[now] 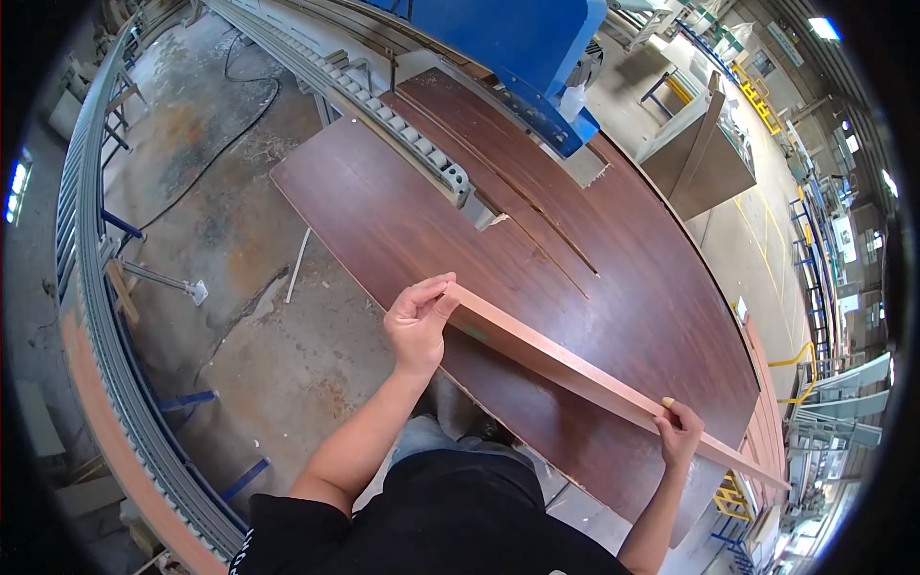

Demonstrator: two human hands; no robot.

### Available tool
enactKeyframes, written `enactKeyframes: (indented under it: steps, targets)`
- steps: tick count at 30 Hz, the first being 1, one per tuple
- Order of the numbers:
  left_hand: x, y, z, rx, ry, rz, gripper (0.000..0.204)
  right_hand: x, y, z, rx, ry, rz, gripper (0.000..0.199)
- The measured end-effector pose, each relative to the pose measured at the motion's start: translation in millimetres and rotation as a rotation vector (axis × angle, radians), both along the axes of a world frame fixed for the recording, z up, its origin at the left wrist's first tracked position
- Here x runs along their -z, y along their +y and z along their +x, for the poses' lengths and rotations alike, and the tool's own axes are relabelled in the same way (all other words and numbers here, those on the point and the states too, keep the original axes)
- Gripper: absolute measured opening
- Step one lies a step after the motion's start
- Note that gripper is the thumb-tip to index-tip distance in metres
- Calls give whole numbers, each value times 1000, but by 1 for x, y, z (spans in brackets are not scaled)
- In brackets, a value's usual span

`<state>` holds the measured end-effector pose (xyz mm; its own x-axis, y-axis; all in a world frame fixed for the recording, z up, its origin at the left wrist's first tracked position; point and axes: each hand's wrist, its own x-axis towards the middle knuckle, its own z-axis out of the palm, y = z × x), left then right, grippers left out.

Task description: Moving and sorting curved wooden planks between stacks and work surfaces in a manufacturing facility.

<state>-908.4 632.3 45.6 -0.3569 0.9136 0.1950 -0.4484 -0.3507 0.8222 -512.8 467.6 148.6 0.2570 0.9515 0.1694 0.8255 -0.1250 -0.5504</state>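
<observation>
- At the far left, a curved grey metal roller conveyor [101, 316] is seen running along the edge of the stained, cracked concrete floor [268, 355], with a black cable [225, 144] trailing across the concrete.
- The left hand [419, 321] is held at the near-left end of a long, thin, pale reddish-brown wooden strip [585, 379]; its fingers [422, 290] are curled and pressed together with the thumb, and the strip's end is pinched between them.
- The strip's long axis is laid diagonally, from the left hand at centre down towards the lower right, so that the strip extends rightwards from the left fingers and is spanned by both hands.
- Beneath the strip, a large dark mahogany-coloured laminated board [623, 278] with a smooth, faintly grained face is seen; whether the strip rests on it or is lifted just above cannot be told.
- Beyond the board, a blue machine housing [517, 48] and a grey guide rail [402, 134] are set across its far end.
- The right hand [678, 433] is closed over the strip nearer its right end, the thumb laid on top and the fingers wrapped under the edge; a short length of strip projects past it.
</observation>
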Motion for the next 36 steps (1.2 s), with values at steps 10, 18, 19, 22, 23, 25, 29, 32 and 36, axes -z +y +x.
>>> enactKeyframes:
  steps: [10,18,19,22,23,25,29,32,36]
  targets:
    - [-12,-1,-12,126,47,-106,17,3,-1,4,-22,28,-7,31]
    - [-10,-1,-9,96,-3,-68,12,6,-3,7,-34,-1,6,30]
    - [-11,-1,-9,85,-7,-75,11,6,-2,7,-37,-9,12,30]
    - [-12,-2,-9,94,-15,-80,13,5,-4,6,-4,-3,-7,31]
    - [-13,-1,-10,92,-16,-81,13,5,-4,6,-6,-3,-8,31]
    - [-14,-1,-13,134,-12,-102,13,5,-4,6,1,10,-14,31]
    - [-14,0,-16,157,8,-112,13,6,-5,8,-7,-11,-15,31]
    - [-13,0,-17,147,18,-84,13,8,-5,8,-12,13,-7,31]
    - [-10,1,-17,165,3,-75,13,7,-5,8,-7,17,-9,31]
